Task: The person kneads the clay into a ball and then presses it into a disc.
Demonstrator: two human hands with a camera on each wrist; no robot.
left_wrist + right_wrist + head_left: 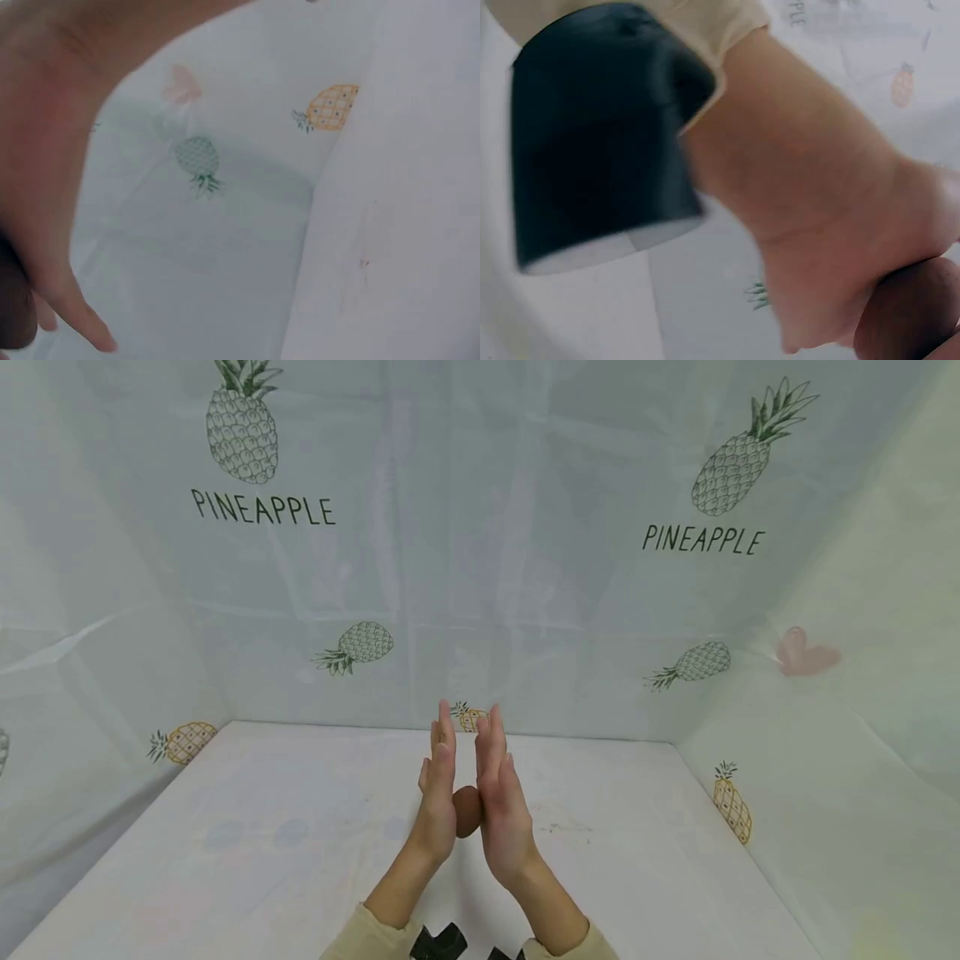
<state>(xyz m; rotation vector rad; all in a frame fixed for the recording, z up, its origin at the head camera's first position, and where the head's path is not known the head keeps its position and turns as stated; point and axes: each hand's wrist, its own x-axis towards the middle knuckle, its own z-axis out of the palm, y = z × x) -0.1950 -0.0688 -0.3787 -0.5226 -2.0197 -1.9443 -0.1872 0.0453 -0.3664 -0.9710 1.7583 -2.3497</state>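
Note:
Between the two upright palms sits a brown, rounded lump (467, 812), smooth and about egg-sized. What it is made of I cannot tell. The left hand (437, 802) presses it from the left, fingers straight and pointing up and away. From the other side the right hand (504, 810) presses flat against it, its fingers also straight. The fingertips of the two hands stand slightly apart. In the left wrist view only part of the lump (15, 311) shows, at the lower left edge. The right wrist view has the lump (911, 311) against a palm at the lower right.
A white table (300, 877) lies under the hands, with faint marks on its surface. Pineapple-printed sheeting (480, 527) encloses its back and sides. Black wrist devices (442, 942) sit near the beige sleeves (375, 937); a dark device (600, 142) fills the right wrist view's left.

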